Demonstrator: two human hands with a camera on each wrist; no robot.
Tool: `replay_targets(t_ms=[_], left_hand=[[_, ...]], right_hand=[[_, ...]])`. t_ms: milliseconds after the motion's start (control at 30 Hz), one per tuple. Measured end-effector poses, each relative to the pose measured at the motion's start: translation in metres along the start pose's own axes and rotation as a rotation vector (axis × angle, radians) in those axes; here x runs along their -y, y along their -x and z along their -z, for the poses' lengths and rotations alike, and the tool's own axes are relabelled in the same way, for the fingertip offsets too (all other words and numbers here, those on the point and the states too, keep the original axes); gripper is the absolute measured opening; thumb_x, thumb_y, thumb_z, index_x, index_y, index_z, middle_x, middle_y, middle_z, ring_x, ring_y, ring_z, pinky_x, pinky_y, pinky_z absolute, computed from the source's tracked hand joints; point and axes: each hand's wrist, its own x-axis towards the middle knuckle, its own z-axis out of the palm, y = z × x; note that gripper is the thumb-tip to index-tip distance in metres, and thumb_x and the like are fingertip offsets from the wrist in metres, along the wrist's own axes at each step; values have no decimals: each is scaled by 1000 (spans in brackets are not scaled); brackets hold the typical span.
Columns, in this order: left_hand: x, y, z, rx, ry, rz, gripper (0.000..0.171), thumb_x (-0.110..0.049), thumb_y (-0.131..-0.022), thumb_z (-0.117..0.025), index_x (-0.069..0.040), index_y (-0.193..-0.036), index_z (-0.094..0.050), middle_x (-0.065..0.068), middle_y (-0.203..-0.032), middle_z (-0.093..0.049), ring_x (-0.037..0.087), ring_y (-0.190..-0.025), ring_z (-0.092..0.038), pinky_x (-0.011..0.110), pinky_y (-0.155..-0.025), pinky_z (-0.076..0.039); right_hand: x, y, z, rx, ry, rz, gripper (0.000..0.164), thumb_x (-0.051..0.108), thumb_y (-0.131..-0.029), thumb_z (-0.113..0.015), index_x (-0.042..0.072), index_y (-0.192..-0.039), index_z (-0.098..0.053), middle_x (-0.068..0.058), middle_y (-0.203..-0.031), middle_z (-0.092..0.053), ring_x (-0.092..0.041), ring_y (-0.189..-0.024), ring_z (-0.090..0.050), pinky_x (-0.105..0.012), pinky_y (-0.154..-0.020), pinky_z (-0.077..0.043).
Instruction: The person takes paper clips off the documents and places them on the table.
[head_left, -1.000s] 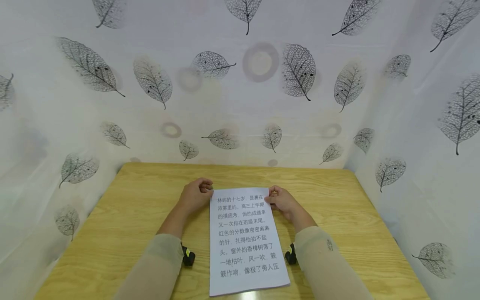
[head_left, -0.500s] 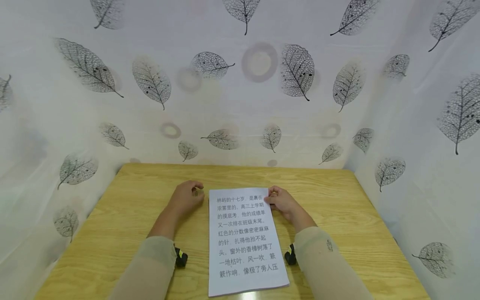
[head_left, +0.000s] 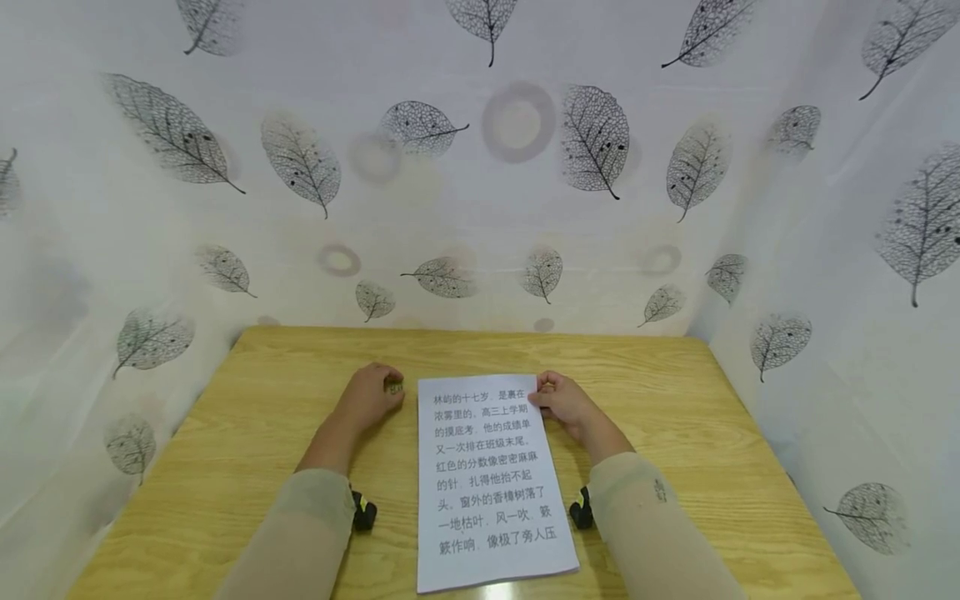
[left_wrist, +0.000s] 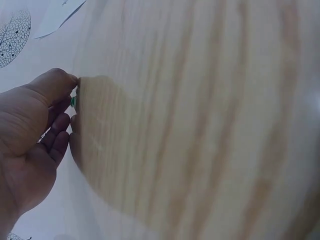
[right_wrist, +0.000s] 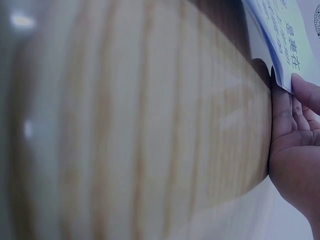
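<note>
A stack of printed sheets point(head_left: 491, 567) with large dark characters lies on the wooden table. My right hand point(head_left: 572, 408) pinches its top right corner, thumb on top and fingers beneath; in the right wrist view the sheets point(right_wrist: 280, 40) lift slightly there. My left hand point(head_left: 371, 393) is on the table just left of the stack's top left corner, apart from the paper. Between its thumb and fingers is a small green thing point(head_left: 395, 387). In the left wrist view it shows as thin green loops point(left_wrist: 73, 102) at the fingertips, mostly hidden; its kind I cannot tell.
The wooden table point(head_left: 247, 417) has pale grain and a straight back edge. A whitish curtain point(head_left: 465, 208) with dark leaf prints hangs behind it and along both sides. Black wrist cameras sit by the left cuff point(head_left: 364, 510) and the right cuff point(head_left: 581, 508).
My left hand has let go of the stack's top left corner and moved a little left, the small green thing now showing in its fingers. The right hand stays on its corner.
</note>
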Motion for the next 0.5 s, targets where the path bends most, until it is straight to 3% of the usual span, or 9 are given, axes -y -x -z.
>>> replay_targets(t_ms=[500], left_hand=[[8, -1, -1, 30, 37, -8, 42, -21, -103, -73, 0, -138, -68, 26, -146, -64, 47, -143, -56, 61, -127, -41]], right_hand=[[6, 5, -2, 3, -6, -2, 18, -4, -105, -62, 8, -98, -49, -5, -100, -76, -13, -87, -73, -24, -77, -59]])
